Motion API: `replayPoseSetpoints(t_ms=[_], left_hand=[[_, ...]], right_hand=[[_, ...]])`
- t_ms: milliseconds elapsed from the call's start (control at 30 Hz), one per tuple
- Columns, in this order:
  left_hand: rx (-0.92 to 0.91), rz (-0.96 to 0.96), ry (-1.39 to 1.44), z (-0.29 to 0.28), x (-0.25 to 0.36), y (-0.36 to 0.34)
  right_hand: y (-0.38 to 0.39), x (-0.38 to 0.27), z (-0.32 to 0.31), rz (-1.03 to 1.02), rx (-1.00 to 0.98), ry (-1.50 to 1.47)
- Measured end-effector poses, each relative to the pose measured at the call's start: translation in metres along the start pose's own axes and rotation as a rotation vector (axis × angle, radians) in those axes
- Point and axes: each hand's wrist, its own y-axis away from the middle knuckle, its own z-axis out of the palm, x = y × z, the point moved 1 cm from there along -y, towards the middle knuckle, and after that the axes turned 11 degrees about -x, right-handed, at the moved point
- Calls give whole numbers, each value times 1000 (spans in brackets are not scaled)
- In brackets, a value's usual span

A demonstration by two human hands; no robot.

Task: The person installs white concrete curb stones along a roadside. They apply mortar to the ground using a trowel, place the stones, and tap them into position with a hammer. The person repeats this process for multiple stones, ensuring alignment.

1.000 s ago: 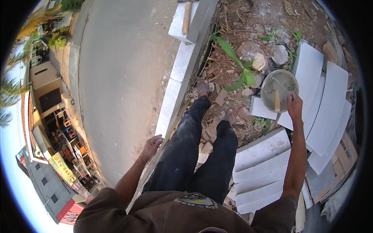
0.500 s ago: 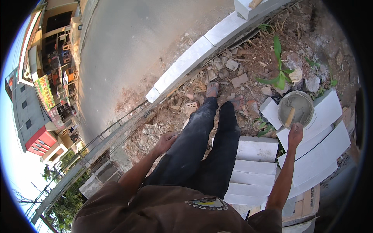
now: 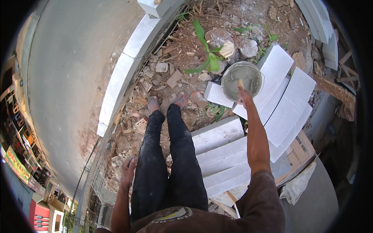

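Observation:
My right hand (image 3: pixel 244 95) is closed around the wooden handle (image 3: pixel 240 83) of a trowel, whose blade is sunk in wet grey mortar (image 3: pixel 233 79). The mortar fills much of a round bucket (image 3: pixel 258 90), which stands among white blocks (image 3: pixel 274 64) at the right. A smaller white block (image 3: pixel 217 94) sits against the bucket's near left side. Beside my left thigh hangs my left hand (image 3: pixel 128 169), empty, its fingers loosely bent and apart.
A low wall of white blocks (image 3: pixel 118 75) runs along the road at left. Broken bricks and stones (image 3: pixel 161 68) cover the soil around my feet. More white blocks (image 3: pixel 223 159) are stacked by my right leg. A green plant (image 3: pixel 211 60) grows beyond the bucket.
My view has swung to the right, so the bucket now appears nearer the middle. My right hand still grips the trowel, its handle now more upright in the picture. My left hand hangs lower.

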Motion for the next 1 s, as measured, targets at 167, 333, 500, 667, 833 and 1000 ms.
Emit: replayPoseSetpoints(t_ms=[167,333,500,667,833,1000], left_hand=[[-34,58,-1,5,21,2],[-59,91,-72,18,42,2],[-11,113,-111,31,43,3],[4,131,-163,51,65,10],[64,154,-230,55,62,17],[99,192,-258,44,38,13]], right_hand=[[71,1,-15,-121,-148,63],[109,41,-38,-481,139,758],[91,48,-36,-580,471,945],[41,54,-32,-383,441,1080],[33,77,-15,-504,404,1010],[32,94,-4,-594,418,888]])
